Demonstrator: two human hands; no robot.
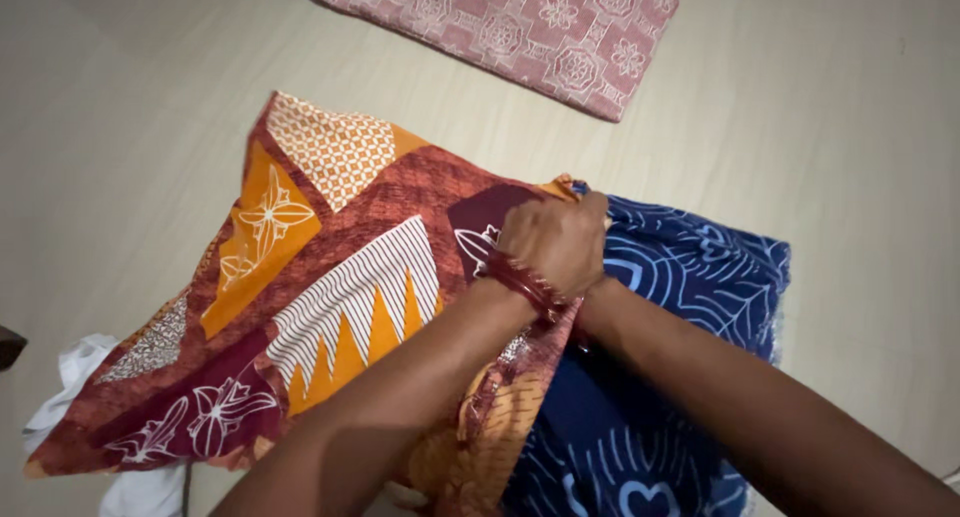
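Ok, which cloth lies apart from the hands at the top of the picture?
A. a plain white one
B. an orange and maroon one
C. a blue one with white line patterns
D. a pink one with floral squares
D: the pink cloth with floral squares lies alone at the top, clear of both hands.

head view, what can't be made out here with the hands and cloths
Head view:
- Right hand: almost all hidden behind the left hand; its grip cannot be told.
- Left hand's fingertips: curled out of sight into the orange cloth.
- Blue cloth: lower part cut off by the bottom edge and covered by the forearms.
- White cloth: mostly under the orange cloth.
- Pink cloth: cut off by the top edge.
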